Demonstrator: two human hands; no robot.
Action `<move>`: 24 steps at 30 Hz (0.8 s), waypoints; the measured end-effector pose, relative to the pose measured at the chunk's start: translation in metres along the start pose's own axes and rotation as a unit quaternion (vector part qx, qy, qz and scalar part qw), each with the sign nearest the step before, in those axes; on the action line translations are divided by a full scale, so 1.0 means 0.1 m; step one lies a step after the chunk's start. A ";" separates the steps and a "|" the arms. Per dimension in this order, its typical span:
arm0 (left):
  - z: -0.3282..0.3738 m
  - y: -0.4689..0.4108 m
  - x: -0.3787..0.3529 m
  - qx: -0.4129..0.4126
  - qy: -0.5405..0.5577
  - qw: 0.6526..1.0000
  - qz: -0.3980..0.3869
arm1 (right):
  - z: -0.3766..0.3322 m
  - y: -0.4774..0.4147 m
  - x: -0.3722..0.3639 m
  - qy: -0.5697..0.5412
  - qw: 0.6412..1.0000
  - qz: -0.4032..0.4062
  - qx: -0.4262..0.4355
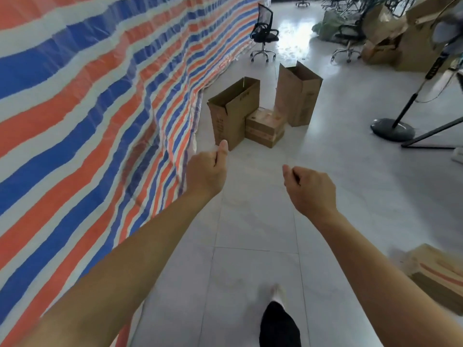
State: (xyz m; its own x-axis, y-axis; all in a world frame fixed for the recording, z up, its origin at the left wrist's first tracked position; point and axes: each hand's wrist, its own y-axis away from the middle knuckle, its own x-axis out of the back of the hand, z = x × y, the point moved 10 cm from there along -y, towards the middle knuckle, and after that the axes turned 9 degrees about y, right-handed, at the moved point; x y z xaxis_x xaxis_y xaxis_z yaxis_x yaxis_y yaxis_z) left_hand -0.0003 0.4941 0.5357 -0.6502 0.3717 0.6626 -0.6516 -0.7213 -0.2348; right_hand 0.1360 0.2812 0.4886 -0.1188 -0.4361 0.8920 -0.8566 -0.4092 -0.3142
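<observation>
Where left hand point(206, 171) hovers, brown cardboard box point(233, 113), open-topped, upright.

Print marks the left open carton point(233, 113) and the small sealed box point(264, 126), all too blurred to read.

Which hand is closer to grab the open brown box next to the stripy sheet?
Probably the left. The left hand lines up with the open box by the striped sheet. The right hand is further right, over bare floor. Both hold nothing yet.
</observation>
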 end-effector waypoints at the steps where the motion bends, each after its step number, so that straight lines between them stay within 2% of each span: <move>1: 0.04 -0.32 -0.18 -0.010 -0.007 1.000 0.004 | 0.08 -0.33 -0.17 -0.004 1.000 -0.002 -0.004; 3: 0.05 -0.98 -0.54 -0.038 -0.040 0.998 0.023 | 0.22 -0.92 -0.51 -0.017 1.000 -0.003 -0.006; 9: -0.15 -2.73 -1.24 -0.020 -0.040 0.994 0.103 | 0.33 -2.75 -1.09 -0.034 0.999 -0.028 0.016; 12: -0.42 -3.66 -1.39 0.032 -0.067 0.988 0.132 | 0.13 -3.77 -1.31 -0.046 0.998 -0.033 0.037; 15: -0.63 -4.44 -1.54 0.061 -0.017 0.990 0.127 | -0.14 -4.57 -1.61 -0.048 0.995 -0.041 0.081; 17: -0.65 -4.87 -1.62 0.041 0.018 0.991 0.128 | -0.29 -5.00 -1.81 -0.049 0.993 -0.044 0.103; 19: -0.72 -5.30 -1.67 0.015 0.028 0.986 0.164 | -0.44 -5.43 -2.06 -0.052 0.990 -0.041 0.121; 24: -1.18 -6.83 -2.11 0.054 0.055 0.983 0.168 | -0.81 -6.73 -3.00 -0.036 0.988 -0.057 0.139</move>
State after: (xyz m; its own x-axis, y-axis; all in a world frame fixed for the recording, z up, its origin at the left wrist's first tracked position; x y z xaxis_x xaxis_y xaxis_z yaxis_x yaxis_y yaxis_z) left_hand 0.5360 0.9774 0.4724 -0.8640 0.1580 0.4781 -0.3508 -0.8700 -0.3465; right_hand 0.7075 0.7522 0.4591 0.0161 -0.4267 0.9043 -0.6906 -0.6587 -0.2985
